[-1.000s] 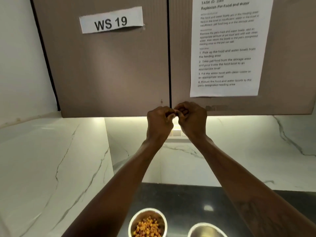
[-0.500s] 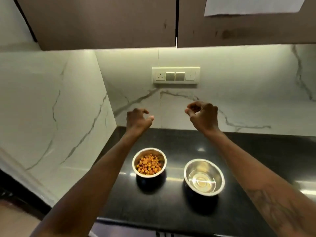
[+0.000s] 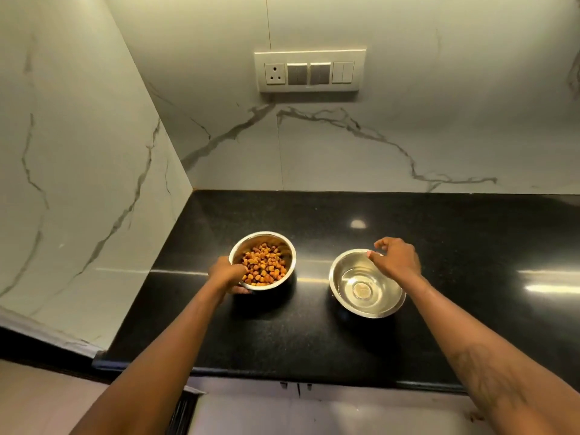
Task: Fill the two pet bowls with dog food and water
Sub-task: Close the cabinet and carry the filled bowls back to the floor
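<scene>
Now, left hand [image 3: 226, 275]: clasps the near-left rim of the food bowl [image 3: 263, 260], thumb inside, fingers under the wall
Right hand [image 3: 396, 258]: loosely curled over the far-right rim of the water bowl [image 3: 366, 284]; whether it grips the rim, I cannot tell
Food bowl: steel, filled with brown kibble [image 3: 264, 267], on the black counter [image 3: 314, 334]
Water bowl: steel, holding clear water, just right of the food bowl, apart from it
Behind: marble wall with a switch panel [image 3: 310, 70]
</scene>
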Tool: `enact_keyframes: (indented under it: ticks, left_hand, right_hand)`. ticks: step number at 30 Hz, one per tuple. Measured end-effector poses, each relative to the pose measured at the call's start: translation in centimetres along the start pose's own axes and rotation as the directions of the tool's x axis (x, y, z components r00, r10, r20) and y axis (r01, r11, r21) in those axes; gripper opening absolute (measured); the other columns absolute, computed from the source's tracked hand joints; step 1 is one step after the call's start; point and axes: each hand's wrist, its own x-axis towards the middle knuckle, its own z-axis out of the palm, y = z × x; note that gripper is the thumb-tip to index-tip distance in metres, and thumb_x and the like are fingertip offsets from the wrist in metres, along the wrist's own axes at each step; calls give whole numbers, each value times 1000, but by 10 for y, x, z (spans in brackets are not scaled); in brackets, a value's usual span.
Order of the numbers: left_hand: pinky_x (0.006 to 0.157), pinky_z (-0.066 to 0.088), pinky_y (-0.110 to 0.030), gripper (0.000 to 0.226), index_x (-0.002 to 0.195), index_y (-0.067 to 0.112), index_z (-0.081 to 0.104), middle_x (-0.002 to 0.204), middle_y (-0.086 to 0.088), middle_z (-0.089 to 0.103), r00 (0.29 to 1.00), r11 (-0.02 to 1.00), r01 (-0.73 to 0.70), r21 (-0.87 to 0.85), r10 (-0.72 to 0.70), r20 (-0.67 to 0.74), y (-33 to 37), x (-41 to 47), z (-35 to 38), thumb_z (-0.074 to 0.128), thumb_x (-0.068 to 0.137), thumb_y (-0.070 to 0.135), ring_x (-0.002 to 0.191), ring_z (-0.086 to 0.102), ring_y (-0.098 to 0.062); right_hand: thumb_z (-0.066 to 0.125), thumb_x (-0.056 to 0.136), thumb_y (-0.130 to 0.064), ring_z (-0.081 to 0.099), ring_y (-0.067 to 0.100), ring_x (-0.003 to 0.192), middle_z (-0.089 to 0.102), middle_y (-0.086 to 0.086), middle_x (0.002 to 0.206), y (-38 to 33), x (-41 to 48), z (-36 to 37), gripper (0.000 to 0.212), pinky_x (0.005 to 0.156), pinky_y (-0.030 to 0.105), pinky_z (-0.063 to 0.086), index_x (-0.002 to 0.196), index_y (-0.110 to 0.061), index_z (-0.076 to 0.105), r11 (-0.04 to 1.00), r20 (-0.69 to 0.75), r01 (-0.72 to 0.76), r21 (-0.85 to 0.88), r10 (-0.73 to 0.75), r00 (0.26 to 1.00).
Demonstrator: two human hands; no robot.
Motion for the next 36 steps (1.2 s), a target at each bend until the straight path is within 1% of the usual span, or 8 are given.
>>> enact_keyframes:
  ticks: [9,16,18,21,25,27,31,36]
  left_hand:
    - [54,65,-41,56,132,14,47,119,-20,62,986,943,113,-314,-68,150,-18,-29,4,48,87,-19,99,72,-40]
    - [58,66,-42,61,138,13,48,119,-19,61,985,886,133,-444,-70,157,-45,-63,4,48,87,-21,98,71,-41]
    - [58,65,-42,62,140,13,48,121,-20,60,987,877,135,-461,-79,139,-54,-73,2,48,87,-20,100,71,-43]
    - [58,65,-41,62,139,14,49,125,-21,60,992,865,118,-487,-82,94,-69,-92,-1,50,87,-20,103,70,-43]
    - [57,65,-42,59,136,12,52,126,-23,61,995,834,97,-543,-101,22,-94,-119,-7,50,87,-20,99,71,-42]
    - [57,65,-41,59,137,11,52,126,-23,61,992,803,86,-590,-121,-21,-110,-135,-10,50,86,-20,99,71,-42]
    - [58,65,-43,64,140,12,51,124,-22,64,980,740,49,-671,-166,-111,-145,-164,-20,51,85,-19,98,72,-43]
    - [58,65,-43,62,137,17,51,121,-21,65,964,691,-2,-723,-190,-185,-184,-198,-48,51,87,-19,97,73,-43]
  right_hand:
    - [52,100,-52,65,38,109,69,18,118,31,4,11,45,91,47,53,119,-15,66,959,167,-143,-243,187,968]
    - [48,106,-29,62,44,114,65,30,121,20,-6,15,40,92,43,50,123,5,61,985,227,-71,-156,105,968]
    - [48,105,-23,74,32,83,70,28,99,17,-11,17,34,68,31,58,112,6,65,994,248,-59,-93,81,965]
    - [45,102,-13,56,12,28,63,11,57,9,-22,17,27,34,13,40,85,-1,63,999,257,-15,-35,23,966]
    - [42,100,-11,58,12,29,63,11,48,-13,-39,20,26,54,4,40,80,-10,58,995,288,96,13,-96,953]
    - [42,99,-13,63,20,34,68,13,54,-22,-44,28,23,69,17,51,88,-8,61,991,318,128,40,-134,939]
    - [42,100,-14,67,24,39,72,14,65,-51,-61,40,21,54,21,52,103,-4,60,975,356,214,53,-218,909]
    - [43,100,-13,70,29,45,71,13,67,-93,-96,56,19,60,33,60,103,-3,59,948,412,310,69,-310,857]
